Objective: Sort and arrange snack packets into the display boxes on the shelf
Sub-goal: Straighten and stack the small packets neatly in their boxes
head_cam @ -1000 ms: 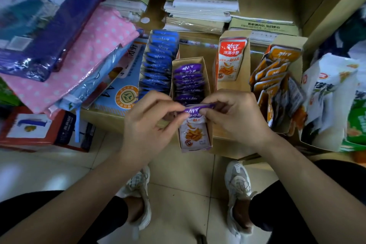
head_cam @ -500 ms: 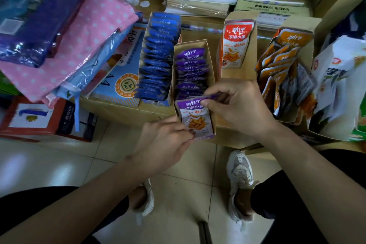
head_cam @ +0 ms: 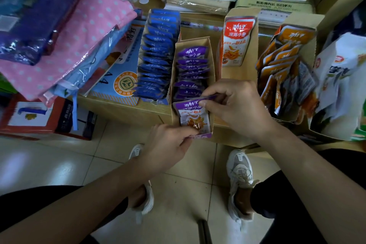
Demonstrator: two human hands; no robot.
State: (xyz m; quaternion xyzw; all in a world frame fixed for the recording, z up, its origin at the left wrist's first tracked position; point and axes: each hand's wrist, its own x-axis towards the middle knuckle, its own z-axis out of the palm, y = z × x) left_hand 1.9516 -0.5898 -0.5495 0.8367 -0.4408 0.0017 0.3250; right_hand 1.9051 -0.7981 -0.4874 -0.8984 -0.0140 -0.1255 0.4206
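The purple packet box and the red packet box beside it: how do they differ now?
The purple box holds a long row of packets; the red box shows only one. The left hand and right hand pinch the purple box's front packet; the red box's packet stands free. Both boxes are brown cardboard.

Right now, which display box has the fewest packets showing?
The box between the purple row and the orange row: only one red packet shows in it; the others hold packed rows.
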